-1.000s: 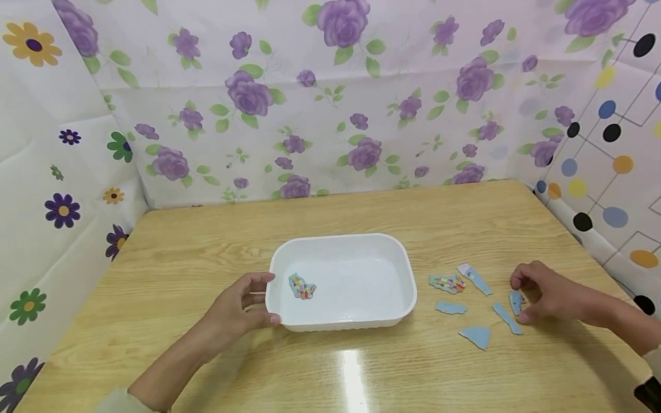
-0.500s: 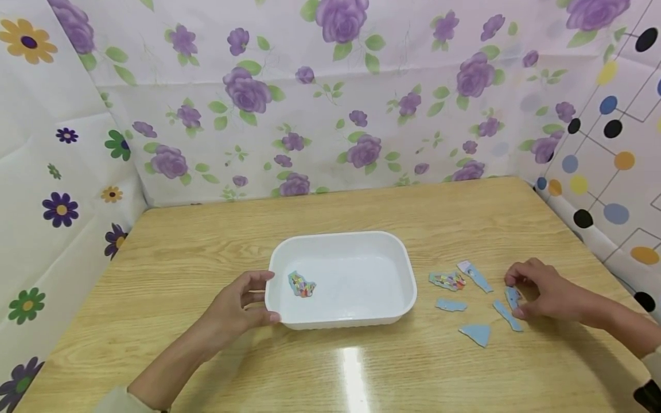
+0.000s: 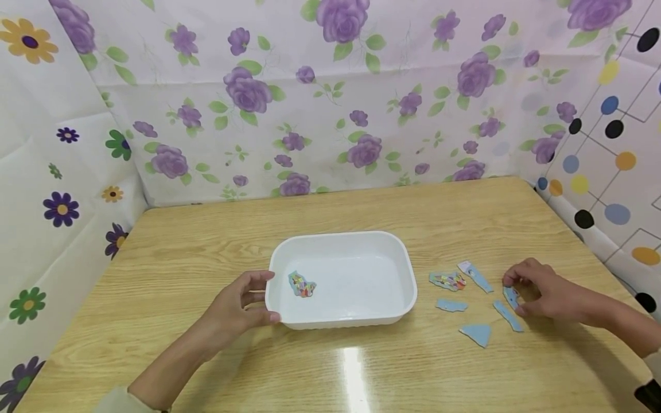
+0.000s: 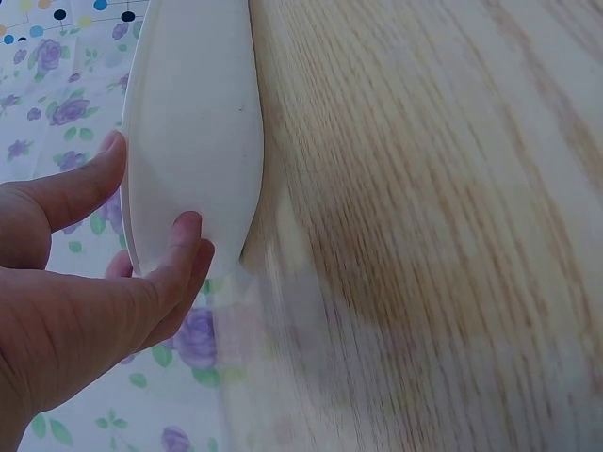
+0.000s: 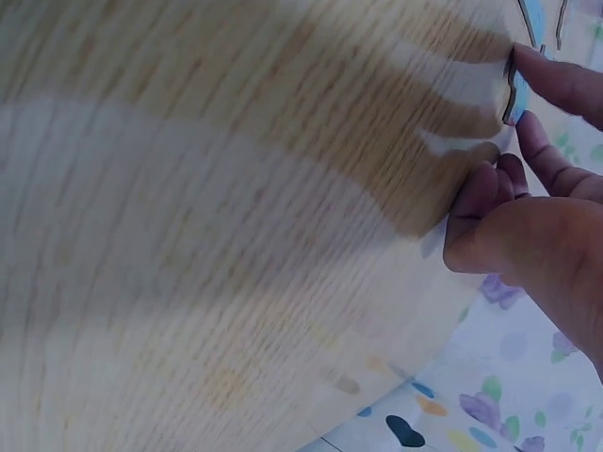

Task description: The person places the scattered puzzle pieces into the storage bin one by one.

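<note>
My left hand (image 3: pixel 238 307) holds the left end of a white tray (image 3: pixel 341 324), thumb and fingers spread along its rim and side. In the left wrist view the fingers press the white tray's outer wall (image 4: pixel 193 113). A torn, multicoloured picture piece (image 3: pixel 302 285) lies inside the tray at the left. My right hand (image 3: pixel 549 292) pinches a small blue picture piece (image 3: pixel 511 296) between thumb and forefinger, at table level. Right beside it lies a narrow blue strip (image 3: pixel 508 316). The right wrist view shows the held blue piece (image 5: pixel 517 99) edge-on, the other fingers curled.
Left of my right hand lie a multicoloured piece (image 3: pixel 447 281), a long blue piece with a whitish end (image 3: pixel 476 276), a short blue strip (image 3: pixel 451 305) and a blue triangular piece (image 3: pixel 477 334). Patterned sheets (image 3: pixel 330 126) border the wooden table (image 3: pixel 206 246).
My right hand has shifted slightly left, and the small blue piece has moved with it towards the narrow strip. My left hand and the tray stay in place.
</note>
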A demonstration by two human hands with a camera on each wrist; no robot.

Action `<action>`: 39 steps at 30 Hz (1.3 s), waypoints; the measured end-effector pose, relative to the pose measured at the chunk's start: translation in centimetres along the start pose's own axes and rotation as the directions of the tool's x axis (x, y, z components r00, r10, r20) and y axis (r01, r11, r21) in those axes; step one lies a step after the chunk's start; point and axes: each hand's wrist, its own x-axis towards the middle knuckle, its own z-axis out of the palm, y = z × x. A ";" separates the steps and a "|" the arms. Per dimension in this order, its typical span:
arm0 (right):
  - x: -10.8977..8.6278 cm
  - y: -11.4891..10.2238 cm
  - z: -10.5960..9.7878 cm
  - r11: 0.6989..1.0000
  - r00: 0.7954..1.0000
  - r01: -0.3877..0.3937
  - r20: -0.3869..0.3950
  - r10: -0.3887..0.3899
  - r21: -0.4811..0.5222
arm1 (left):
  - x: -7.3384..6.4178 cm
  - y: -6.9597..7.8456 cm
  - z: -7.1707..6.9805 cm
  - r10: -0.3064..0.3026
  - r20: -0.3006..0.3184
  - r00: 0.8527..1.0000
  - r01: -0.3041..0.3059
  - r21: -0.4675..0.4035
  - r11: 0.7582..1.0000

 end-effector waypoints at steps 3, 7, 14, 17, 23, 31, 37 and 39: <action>-0.1 0.1 0.0 1.000 1.000 0.001 -0.002 -0.001 0.007 | 0.0 0.1 0.0 0.001 -0.005 1.000 -0.001 0.000 1.000; -0.2 0.3 0.0 1.000 0.999 0.016 -0.033 -0.015 0.008 | 0.0 0.1 0.0 -0.002 -0.007 1.000 0.002 0.001 1.000; -0.2 0.6 0.3 0.998 0.994 0.051 -0.091 -0.053 -0.023 | 0.0 0.1 0.1 -0.008 -0.018 1.000 0.009 0.012 1.000; -0.1 0.7 0.3 0.997 0.992 0.073 -0.102 -0.075 -0.023 | 0.0 0.1 0.1 -0.011 -0.016 1.000 0.011 0.007 1.000; -0.4 1.3 -0.1 0.996 0.992 0.091 -0.082 -0.091 -0.010 | -0.1 0.2 0.1 -0.014 0.001 1.000 0.014 -0.008 1.000; -0.7 1.8 -0.2 0.988 0.988 0.149 -0.037 -0.148 0.030 | -0.2 0.1 0.1 -0.013 0.001 1.000 0.013 -0.023 1.000; -0.6 1.9 0.3 0.975 0.971 0.221 -0.088 -0.222 -0.019 | -0.1 0.2 0.1 -0.007 0.000 1.000 0.007 -0.005 1.000; -0.6 1.8 0.5 0.968 0.963 0.249 -0.099 -0.250 -0.024 | -0.1 0.2 0.1 -0.009 -0.002 1.000 0.009 -0.006 1.000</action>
